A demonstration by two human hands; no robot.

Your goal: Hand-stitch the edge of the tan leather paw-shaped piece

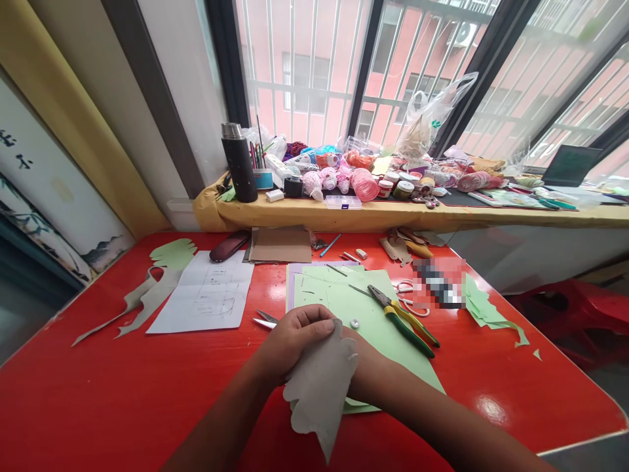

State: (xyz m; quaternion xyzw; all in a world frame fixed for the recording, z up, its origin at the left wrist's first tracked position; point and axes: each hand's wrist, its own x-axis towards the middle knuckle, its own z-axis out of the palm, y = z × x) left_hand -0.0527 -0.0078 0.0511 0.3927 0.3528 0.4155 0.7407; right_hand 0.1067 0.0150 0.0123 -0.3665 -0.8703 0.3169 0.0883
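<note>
My left hand is closed, its thumb pressing on the upper end of a grey paper cutout with scalloped edges and a pointed lower tip. My right hand reaches across from the right; its fingers are hidden behind my left hand and the paper. In line with it, the parted blades of scissors stick out to the left, handles out of sight. Green paper sheets lie beneath and beyond my hands. Yellow-and-green pliers and a small silvery round piece rest on them.
On the red table are a printed sheet, paper offcuts, a glasses case, brown cardboard, white-handled scissors and green scraps. A black flask, yarn and jars crowd the ledge behind.
</note>
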